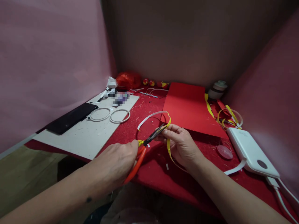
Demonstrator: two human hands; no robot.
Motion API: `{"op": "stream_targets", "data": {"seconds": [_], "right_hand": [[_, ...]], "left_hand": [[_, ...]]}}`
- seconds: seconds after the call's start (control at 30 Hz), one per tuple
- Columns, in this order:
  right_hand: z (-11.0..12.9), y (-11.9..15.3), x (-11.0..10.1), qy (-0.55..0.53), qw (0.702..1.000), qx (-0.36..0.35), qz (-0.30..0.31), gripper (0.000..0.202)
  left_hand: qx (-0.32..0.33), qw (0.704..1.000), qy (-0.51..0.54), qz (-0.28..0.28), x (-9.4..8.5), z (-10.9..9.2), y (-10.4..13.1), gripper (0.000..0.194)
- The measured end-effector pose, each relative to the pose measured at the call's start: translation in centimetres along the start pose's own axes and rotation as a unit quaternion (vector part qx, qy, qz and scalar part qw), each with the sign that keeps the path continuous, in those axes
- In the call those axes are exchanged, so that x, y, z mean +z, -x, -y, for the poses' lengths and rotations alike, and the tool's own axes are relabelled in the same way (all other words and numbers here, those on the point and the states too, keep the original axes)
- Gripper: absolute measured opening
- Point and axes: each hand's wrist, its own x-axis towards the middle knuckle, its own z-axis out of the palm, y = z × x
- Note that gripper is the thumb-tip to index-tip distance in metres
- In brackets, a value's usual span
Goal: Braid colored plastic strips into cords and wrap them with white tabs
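Observation:
My left hand [116,163] is closed round the orange and yellow handles of a pair of scissors [138,160]. The dark blades point up and to the right, close to the fingers of my right hand [178,141]. Those fingers pinch a narrow, ribbed yellow strip [169,148] right by the blade tips. From the pinch, a white band [150,116] joined to the yellow curves away to the left above the table. The strip's lower end loops down under my right wrist. Whether the blades touch the strip I cannot tell.
A red sheet [187,109] lies behind my right hand. On the right is a white power bank [253,152] with cables. A pale board [102,137] at left carries a black phone-like slab [72,117] and two rings [120,116]. A red bag [128,80] is at the back.

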Motion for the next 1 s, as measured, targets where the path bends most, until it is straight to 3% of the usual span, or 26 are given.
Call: {"op": "stream_targets", "data": {"seconds": [0.27,0.4,0.53,0.7,0.77,0.87,1.0], "right_hand": [[0.1,0.0,0.0,0.006,1.0,0.011,-0.014,0.004],[0.4,0.0,0.0,0.015,1.0,0.013,-0.023,0.006],[0.5,0.1,0.0,0.017,0.999,0.019,-0.02,0.006],[0.6,0.2,0.0,0.021,0.999,0.032,-0.017,0.007],[0.6,0.1,0.0,0.026,0.999,0.032,-0.02,0.007],[0.5,0.1,-0.2,0.037,0.999,0.033,-0.017,0.008],[0.4,0.3,-0.3,0.074,0.997,0.032,0.0,0.008]], "left_hand": [[-0.025,0.999,-0.004,0.041,-0.7,0.2,0.0,0.008],[-0.036,0.999,-0.004,-0.002,-1.2,2.0,0.1,0.005],[-0.117,0.985,-0.101,-0.071,-2.0,4.5,-0.6,0.019],[-0.152,0.971,-0.181,-0.03,-1.7,6.3,-1.8,0.026],[-0.146,0.971,-0.189,-0.031,-1.4,6.3,-1.9,0.029],[-0.128,0.968,-0.194,-0.091,-1.2,5.8,-1.7,0.029],[-0.096,0.975,-0.159,-0.119,-1.8,4.5,-2.0,0.026]]}}
